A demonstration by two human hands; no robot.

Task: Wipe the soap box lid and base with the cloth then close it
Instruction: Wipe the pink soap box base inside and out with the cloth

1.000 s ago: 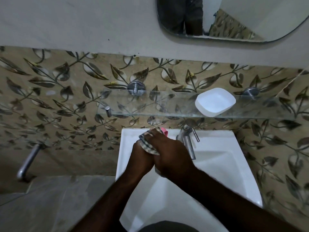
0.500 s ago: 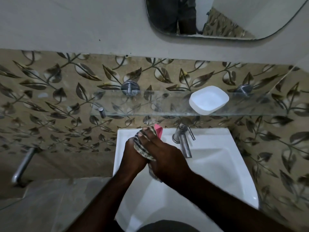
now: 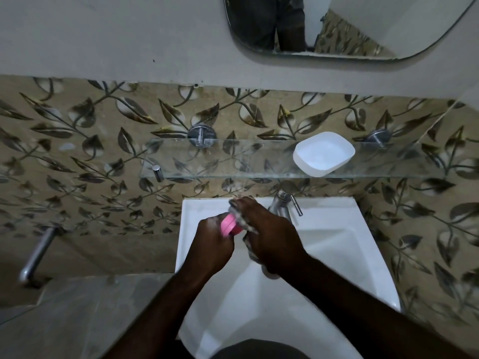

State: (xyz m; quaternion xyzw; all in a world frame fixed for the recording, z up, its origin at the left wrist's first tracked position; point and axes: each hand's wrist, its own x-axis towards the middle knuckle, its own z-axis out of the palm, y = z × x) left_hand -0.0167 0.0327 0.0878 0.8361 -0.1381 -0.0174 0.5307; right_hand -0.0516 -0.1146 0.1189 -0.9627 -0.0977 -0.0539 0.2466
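My left hand (image 3: 213,242) grips a pink soap box part (image 3: 229,225) over the back left of the white sink (image 3: 337,255). My right hand (image 3: 269,234) presses a striped grey cloth (image 3: 250,226) against the pink part's right side; the cloth's tail hangs below my palm. Whether the pink part is the lid or the base cannot be told. The white soap box part (image 3: 323,153) lies hollow side up on the glass shelf (image 3: 207,161), well apart from both hands.
A chrome tap (image 3: 283,203) stands just right of my right hand. The glass shelf hangs directly above the sink's back edge. A mirror (image 3: 350,27) is on the wall above. A chrome pipe (image 3: 37,252) sticks out at the left.
The cloth has slid from on top of the pink part to its right side, so much more pink shows. Both hands stay over the sink's back left.
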